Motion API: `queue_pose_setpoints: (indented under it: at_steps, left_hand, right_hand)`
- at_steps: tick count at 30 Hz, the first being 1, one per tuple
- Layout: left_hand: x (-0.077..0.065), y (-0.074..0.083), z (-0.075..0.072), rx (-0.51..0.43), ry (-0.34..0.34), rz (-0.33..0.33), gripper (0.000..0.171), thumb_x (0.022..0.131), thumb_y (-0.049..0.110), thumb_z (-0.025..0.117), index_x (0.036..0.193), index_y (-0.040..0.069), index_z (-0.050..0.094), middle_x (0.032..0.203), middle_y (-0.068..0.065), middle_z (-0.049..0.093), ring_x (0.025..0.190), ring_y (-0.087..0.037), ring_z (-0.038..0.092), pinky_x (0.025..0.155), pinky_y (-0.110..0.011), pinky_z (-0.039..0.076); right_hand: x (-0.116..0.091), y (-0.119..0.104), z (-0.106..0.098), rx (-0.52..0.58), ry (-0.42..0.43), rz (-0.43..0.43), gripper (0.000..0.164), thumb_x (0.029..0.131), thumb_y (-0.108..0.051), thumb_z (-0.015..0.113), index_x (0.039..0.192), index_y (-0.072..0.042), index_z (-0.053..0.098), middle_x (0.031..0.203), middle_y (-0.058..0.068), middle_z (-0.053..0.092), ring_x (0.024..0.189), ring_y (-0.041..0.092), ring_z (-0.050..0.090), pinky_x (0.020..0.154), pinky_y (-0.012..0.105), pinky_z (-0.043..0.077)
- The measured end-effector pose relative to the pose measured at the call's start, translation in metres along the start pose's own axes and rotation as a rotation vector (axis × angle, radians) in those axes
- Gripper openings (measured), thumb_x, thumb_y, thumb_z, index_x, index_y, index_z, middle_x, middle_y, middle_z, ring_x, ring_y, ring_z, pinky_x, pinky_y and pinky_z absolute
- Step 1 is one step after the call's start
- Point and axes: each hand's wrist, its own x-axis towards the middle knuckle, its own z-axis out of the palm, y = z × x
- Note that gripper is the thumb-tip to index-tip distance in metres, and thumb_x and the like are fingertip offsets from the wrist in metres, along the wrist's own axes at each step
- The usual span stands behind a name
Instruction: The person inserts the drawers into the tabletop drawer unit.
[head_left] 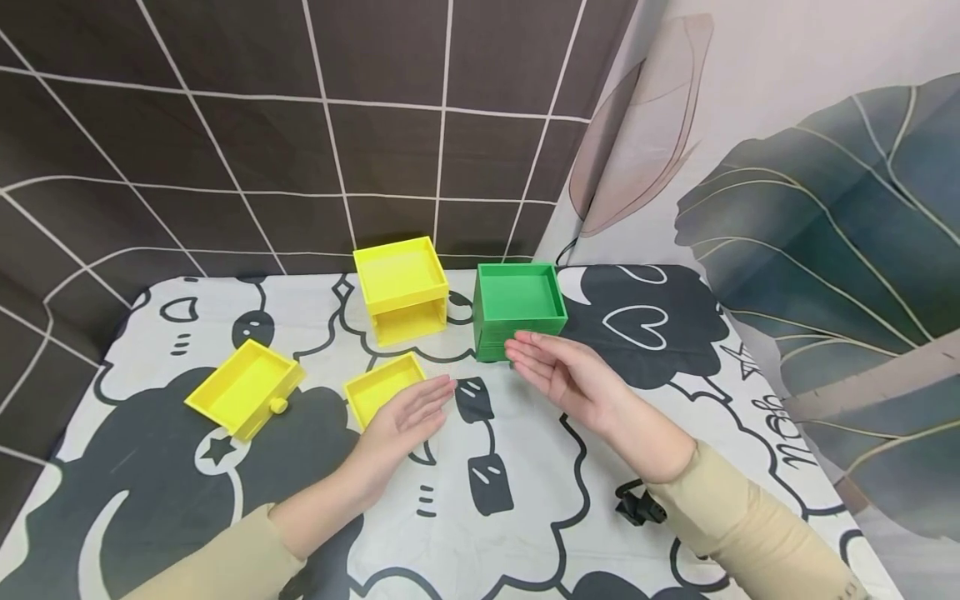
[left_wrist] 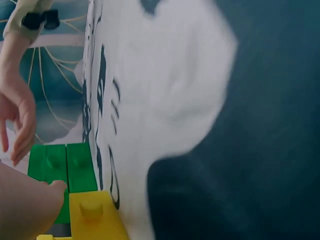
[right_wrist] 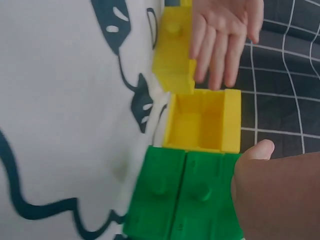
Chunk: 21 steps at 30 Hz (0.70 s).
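Observation:
Both hands hover apart over the cloth, fingers extended and holding nothing. My left hand (head_left: 397, 425) overlaps the near edge of a small yellow drawer (head_left: 378, 385) in the head view. Farther left lies another yellow drawer (head_left: 247, 387), turned at an angle, its round knob facing right. Behind them stands a yellow cabinet (head_left: 401, 283) with an open hollow front. To its right is a green cabinet (head_left: 520, 296) with a tray-like top; my right hand (head_left: 566, 379) is just in front of its lower right corner. Two knobbed green drawer fronts (right_wrist: 200, 195) sit closed in the right wrist view.
A white cloth (head_left: 525, 450) with dark cartoon shapes covers the table. A dark curtain with white grid lines (head_left: 375, 142) hangs behind, and a leaf-patterned curtain (head_left: 840, 233) is on the right. A small black device (head_left: 640, 504) is at the right sleeve.

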Motion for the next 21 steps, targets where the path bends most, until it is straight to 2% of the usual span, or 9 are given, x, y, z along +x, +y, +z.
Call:
queue_pose_setpoints:
  at_steps: [3,5,11,14,18,21]
  left_hand:
    - [-0.011,-0.004,0.001,-0.018,0.007,-0.008,0.056,0.107,0.009,0.058,0.16,0.002,0.041,0.165,-0.017,0.048,0.155,-0.034,0.044,0.119,-0.016,0.045]
    - [-0.018,-0.006,0.002,-0.04,0.01,-0.019,0.055,0.107,0.009,0.057,0.16,0.0,0.041,0.164,-0.017,0.049,0.154,-0.034,0.045,0.116,-0.012,0.045]
    - [-0.029,-0.015,0.003,-0.108,-0.011,-0.052,0.058,0.108,0.012,0.059,0.16,-0.004,0.038,0.164,-0.02,0.048,0.153,-0.034,0.046,0.111,-0.008,0.047]
    - [-0.033,-0.02,0.002,-0.133,-0.013,-0.073,0.06,0.108,0.015,0.059,0.16,-0.005,0.037,0.164,-0.022,0.048,0.152,-0.034,0.048,0.112,-0.01,0.047]
    - [-0.039,-0.026,0.002,-0.205,-0.019,-0.111,0.062,0.109,0.018,0.057,0.16,-0.009,0.033,0.164,-0.026,0.046,0.151,-0.032,0.05,0.116,-0.016,0.048]
    - [-0.042,-0.031,0.001,-0.268,-0.014,-0.159,0.063,0.11,0.018,0.055,0.161,-0.01,0.031,0.164,-0.027,0.045,0.148,-0.025,0.055,0.117,-0.02,0.05]
  right_hand:
    - [0.003,-0.005,0.009,-0.035,-0.009,-0.011,0.023,0.112,-0.005,0.044,0.127,0.001,0.062,0.11,0.006,0.08,0.109,0.014,0.077,0.101,0.024,0.063]
    - [0.005,-0.008,0.016,-0.05,-0.014,-0.02,0.028,0.113,-0.005,0.044,0.136,0.005,0.056,0.109,0.006,0.081,0.108,0.014,0.077,0.1,0.024,0.063]
    - [0.013,-0.016,0.036,-0.081,-0.022,-0.029,0.046,0.113,-0.005,0.042,0.156,0.011,0.037,0.106,0.005,0.082,0.103,0.014,0.079,0.096,0.024,0.065]
    - [0.019,-0.018,0.046,-0.122,-0.013,-0.03,0.046,0.113,-0.005,0.044,0.156,0.009,0.039,0.109,0.003,0.081,0.104,0.014,0.078,0.105,0.028,0.061]
    - [0.03,-0.021,0.058,-0.185,0.024,-0.03,0.049,0.112,-0.008,0.049,0.158,0.006,0.041,0.133,0.011,0.074,0.114,0.015,0.076,0.115,0.033,0.051]
    - [0.038,-0.022,0.065,-0.225,0.044,-0.053,0.05,0.111,-0.008,0.053,0.158,0.004,0.043,0.153,0.019,0.06,0.113,0.013,0.076,0.113,0.031,0.052]
